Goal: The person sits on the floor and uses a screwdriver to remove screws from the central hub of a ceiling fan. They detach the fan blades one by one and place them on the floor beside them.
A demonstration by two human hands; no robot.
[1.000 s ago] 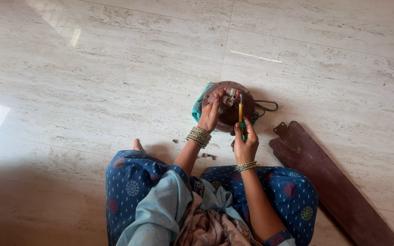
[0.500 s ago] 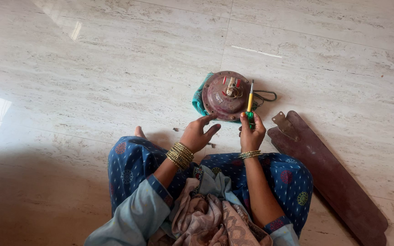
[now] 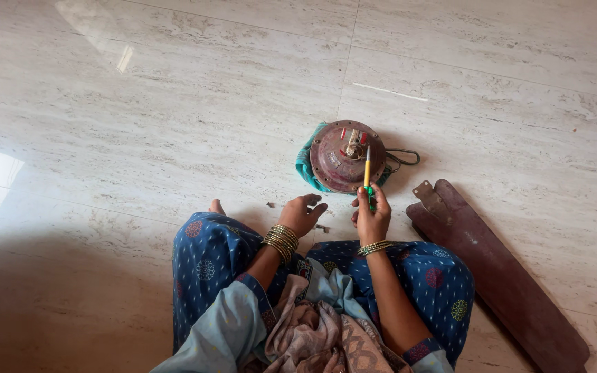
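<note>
A round rusty brown fan motor (image 3: pixel 343 155) lies on a teal cloth (image 3: pixel 303 164) on the floor in front of me, with red parts and wires on its top. My right hand (image 3: pixel 372 215) grips a screwdriver (image 3: pixel 367 174) with a yellow shaft and green handle, its tip pointing up over the motor's right side. My left hand (image 3: pixel 302 213) hovers low over the floor just short of the motor, fingers curled down near some small dark bits (image 3: pixel 323 227). It holds nothing that I can see.
A long dark brown fan blade (image 3: pixel 499 276) with a metal bracket lies on the marble floor to my right. A black wire loop (image 3: pixel 403 159) sticks out behind the motor. A small dark piece (image 3: pixel 271 204) lies left of my left hand. My blue-clad knees fill the bottom.
My left hand came off the motor's top and dropped back to the floor near my knee. The right hand and screwdriver lifted off the motor, shifted right, then came back slightly.
</note>
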